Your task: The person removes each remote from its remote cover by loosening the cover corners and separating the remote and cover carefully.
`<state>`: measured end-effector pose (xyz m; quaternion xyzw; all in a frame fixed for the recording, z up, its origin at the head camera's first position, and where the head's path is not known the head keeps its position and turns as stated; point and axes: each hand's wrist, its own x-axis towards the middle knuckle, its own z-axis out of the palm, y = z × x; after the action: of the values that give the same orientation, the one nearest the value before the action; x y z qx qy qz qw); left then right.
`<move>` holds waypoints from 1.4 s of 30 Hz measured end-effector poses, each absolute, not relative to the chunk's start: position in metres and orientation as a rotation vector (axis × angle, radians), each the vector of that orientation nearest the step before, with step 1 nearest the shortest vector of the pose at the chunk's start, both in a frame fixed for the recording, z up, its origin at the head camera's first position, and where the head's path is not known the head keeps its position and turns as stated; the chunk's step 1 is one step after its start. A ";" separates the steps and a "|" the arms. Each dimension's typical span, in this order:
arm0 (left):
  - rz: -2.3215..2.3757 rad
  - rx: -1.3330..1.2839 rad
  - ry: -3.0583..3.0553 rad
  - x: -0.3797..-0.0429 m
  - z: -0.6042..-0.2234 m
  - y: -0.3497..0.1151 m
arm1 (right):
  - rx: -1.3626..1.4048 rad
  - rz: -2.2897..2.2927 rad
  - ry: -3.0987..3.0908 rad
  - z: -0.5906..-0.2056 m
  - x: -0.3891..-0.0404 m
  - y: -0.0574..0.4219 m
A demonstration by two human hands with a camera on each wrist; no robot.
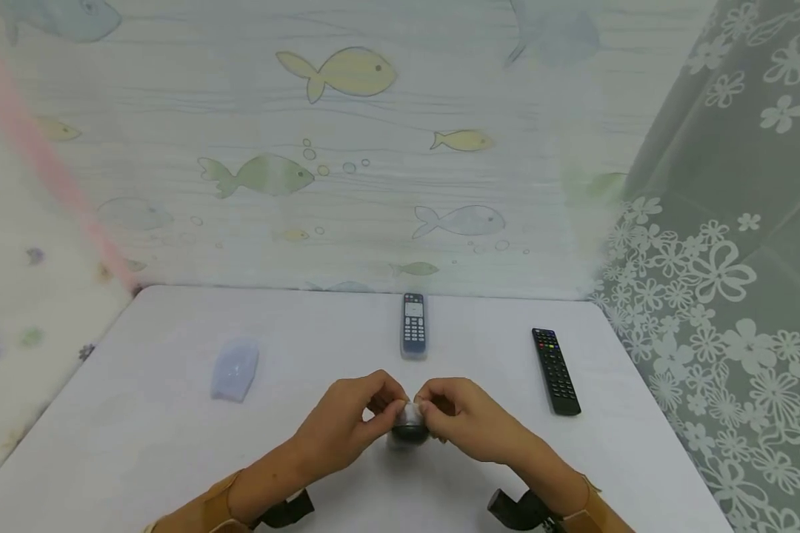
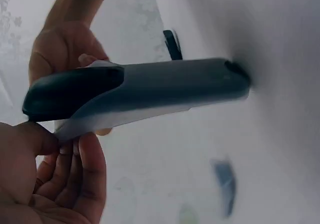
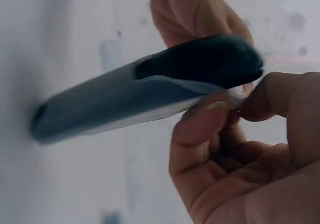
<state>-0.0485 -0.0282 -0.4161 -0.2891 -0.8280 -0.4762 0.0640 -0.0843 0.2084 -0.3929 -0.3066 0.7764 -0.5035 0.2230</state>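
A black remote control (image 2: 70,94) stands on end on the table, its lower part inside a translucent plastic sleeve (image 2: 170,84). Its bare dark top pokes out of the sleeve's mouth, as the right wrist view also shows. My left hand (image 1: 356,411) pinches one side of the sleeve's upper edge between thumb and fingers. Opposite it, my right hand (image 1: 470,418) pinches the other side of that edge, the film (image 3: 235,98) bunched at its fingertips. The remote's button face is hidden in every view.
On the white table (image 1: 293,318), a dark remote in a clear sleeve (image 1: 414,326) lies at the back middle. Another black remote (image 1: 556,370) lies to the right. A flat bluish plastic sleeve (image 1: 235,370) is at the left. Patterned curtains (image 1: 707,296) hang around the table.
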 end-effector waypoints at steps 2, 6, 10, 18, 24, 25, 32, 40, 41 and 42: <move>-1.581 -0.796 -2.561 -0.052 -0.422 -0.028 | -0.772 -1.434 2.032 -0.401 -0.088 0.207; -1.931 -0.663 -2.577 -0.061 -0.436 -0.027 | -0.677 -1.531 1.877 -0.416 -0.093 0.204; -2.349 -0.547 -2.445 -0.066 -0.447 -0.025 | -0.617 -1.606 1.812 -0.426 -0.096 0.206; -2.813 -0.277 -2.197 -0.066 -0.457 -0.023 | -0.586 -1.663 1.769 -0.438 -0.100 0.213; -2.813 -0.305 -2.170 -0.065 -0.458 -0.023 | -0.580 -1.609 1.730 -0.440 -0.106 0.219; -2.818 -0.306 -2.169 -0.065 -0.458 -0.023 | -0.586 -1.605 1.722 -0.440 -0.106 0.220; -2.855 -0.358 -2.203 -0.066 -0.454 -0.027 | -0.652 -1.612 1.717 -0.440 -0.104 0.219; -2.881 -0.432 -2.217 -0.066 -0.453 -0.030 | -0.656 -1.652 1.682 -0.441 -0.099 0.214; -2.876 -0.457 -2.218 -0.065 -0.453 -0.030 | -0.649 -1.650 1.672 -0.441 -0.099 0.214; -2.875 -0.483 -2.215 -0.065 -0.453 -0.030 | -0.644 -1.643 1.661 -0.441 -0.099 0.215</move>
<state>-0.0654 -0.0300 -0.4533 -0.1275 -0.5846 -0.7590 -0.2569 -0.0989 0.2147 -0.4410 -0.2488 0.6416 -0.6348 0.3514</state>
